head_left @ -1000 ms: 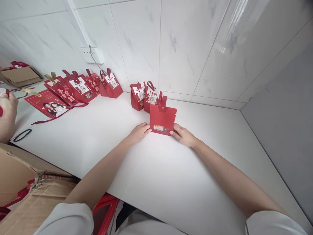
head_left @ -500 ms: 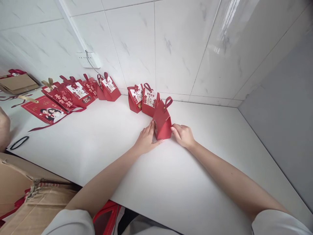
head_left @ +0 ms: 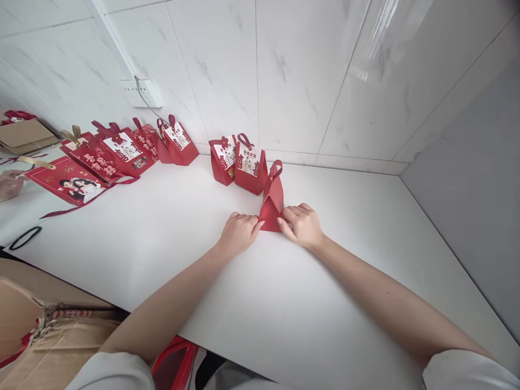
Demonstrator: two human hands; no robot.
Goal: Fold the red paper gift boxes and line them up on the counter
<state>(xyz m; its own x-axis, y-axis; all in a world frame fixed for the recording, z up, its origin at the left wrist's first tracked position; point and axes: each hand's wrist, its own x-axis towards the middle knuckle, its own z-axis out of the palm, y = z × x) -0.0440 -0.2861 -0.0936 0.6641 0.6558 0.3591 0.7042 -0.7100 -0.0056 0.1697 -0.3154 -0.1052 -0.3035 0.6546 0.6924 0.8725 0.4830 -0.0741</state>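
A red gift box [head_left: 271, 212] with a ribbon loop on top stands upright on the white table [head_left: 260, 303], its folded triangular side facing me. My left hand [head_left: 240, 232] grips its lower left edge, thumb at the front and fingers curled. On the opposite side my right hand [head_left: 301, 223] holds the lower right edge in the same way. Just behind, near the wall, stand two similar boxes: a red box with a white printed label [head_left: 251, 162] and another labelled box [head_left: 225, 161] to its left.
Several red gift boxes [head_left: 125, 149] stand in a row at the left by the wall. A black ring [head_left: 25, 238] lies near the table's left edge. Another person's hand [head_left: 10, 185] shows at far left. An opened cardboard box [head_left: 73, 346] sits below the table edge.
The red box has been turned so its folded side faces me. My left hand has gone from fingers stretched along its side to a curled grip at its front edge.
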